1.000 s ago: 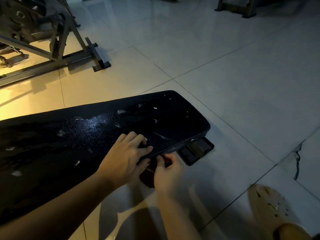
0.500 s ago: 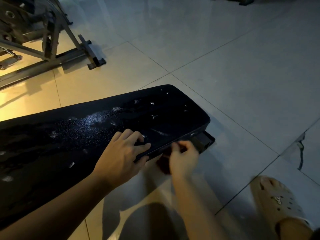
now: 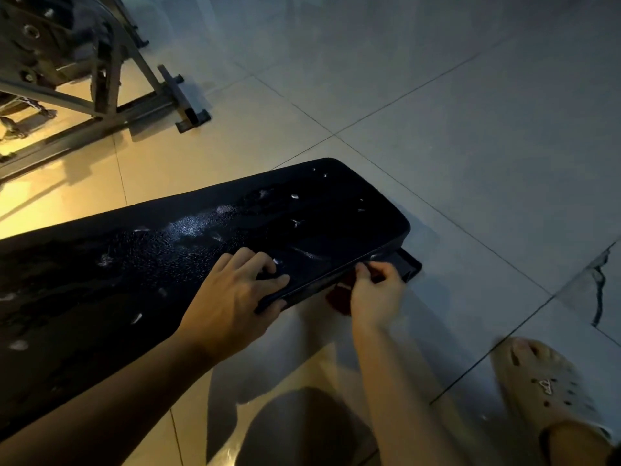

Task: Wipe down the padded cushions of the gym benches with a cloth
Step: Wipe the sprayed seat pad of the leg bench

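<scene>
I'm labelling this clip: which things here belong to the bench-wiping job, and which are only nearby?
In the job:
- black bench cushion
- dark red cloth, held at the cushion's near edge
- right hand, gripping the cloth
- left hand, resting on the cushion

Only nearby:
- metal gym machine frame
- beige clog
- cracked floor tile

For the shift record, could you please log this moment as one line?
left hand: flat on bench cushion | right hand: holding dark red cloth against cushion's side edge | top: white flecks
</scene>
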Demonstrator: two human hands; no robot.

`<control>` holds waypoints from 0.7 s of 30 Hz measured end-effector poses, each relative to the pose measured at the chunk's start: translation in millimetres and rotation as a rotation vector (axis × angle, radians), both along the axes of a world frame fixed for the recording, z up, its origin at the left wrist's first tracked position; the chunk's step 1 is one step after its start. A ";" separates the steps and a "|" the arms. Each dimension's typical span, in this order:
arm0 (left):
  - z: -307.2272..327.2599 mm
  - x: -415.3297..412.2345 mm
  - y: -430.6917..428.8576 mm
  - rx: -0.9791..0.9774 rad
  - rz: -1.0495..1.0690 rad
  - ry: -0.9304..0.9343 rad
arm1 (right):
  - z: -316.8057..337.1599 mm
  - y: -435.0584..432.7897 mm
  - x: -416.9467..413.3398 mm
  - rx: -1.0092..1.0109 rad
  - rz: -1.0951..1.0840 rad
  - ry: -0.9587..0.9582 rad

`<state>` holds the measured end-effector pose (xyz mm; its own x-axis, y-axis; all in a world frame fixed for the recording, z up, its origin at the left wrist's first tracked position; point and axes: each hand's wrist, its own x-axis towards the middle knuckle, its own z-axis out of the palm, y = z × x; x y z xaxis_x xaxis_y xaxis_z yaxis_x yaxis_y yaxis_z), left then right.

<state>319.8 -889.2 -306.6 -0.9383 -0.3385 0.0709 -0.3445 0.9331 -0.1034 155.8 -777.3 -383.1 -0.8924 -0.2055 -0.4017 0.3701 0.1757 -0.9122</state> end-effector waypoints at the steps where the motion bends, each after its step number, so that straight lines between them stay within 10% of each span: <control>1: 0.1 -1.3 1.0 -0.009 0.000 -0.002 | 3.5 0.4 13.2 -0.009 0.048 -0.020; 21: -7.4 -21.9 3.8 -0.004 0.035 -0.014 | -16.0 -7.9 -45.1 -0.027 -0.133 -0.045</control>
